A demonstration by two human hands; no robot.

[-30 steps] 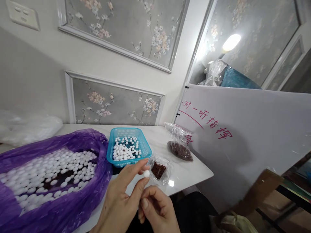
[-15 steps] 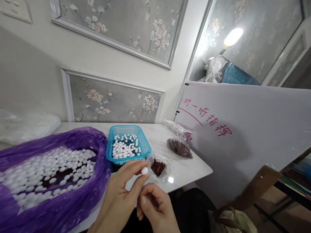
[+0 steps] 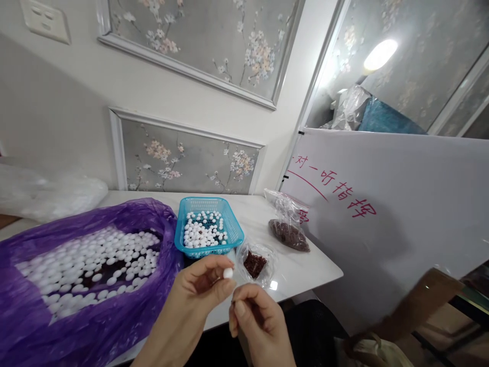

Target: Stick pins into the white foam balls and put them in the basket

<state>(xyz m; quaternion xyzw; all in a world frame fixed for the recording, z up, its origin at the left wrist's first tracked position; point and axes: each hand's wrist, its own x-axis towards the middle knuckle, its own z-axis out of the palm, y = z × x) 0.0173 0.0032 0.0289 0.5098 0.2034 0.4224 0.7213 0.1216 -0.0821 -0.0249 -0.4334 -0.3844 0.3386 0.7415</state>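
white ball pinched between thumb and forefinger of left hand, above table edge; right hand just beside, fingertips together, contents unclear. beyond: open bag of dark red-brown granules, blue basket of white balls.

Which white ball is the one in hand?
The white ball pinched between the left hand's thumb and finger; the other visible ones lie in the blue basket or purple bag.

Left hand and right hand are both bare — the right thumbnail short and rounded. What looks like black clothing shows at the lap — its details lost in shadow.
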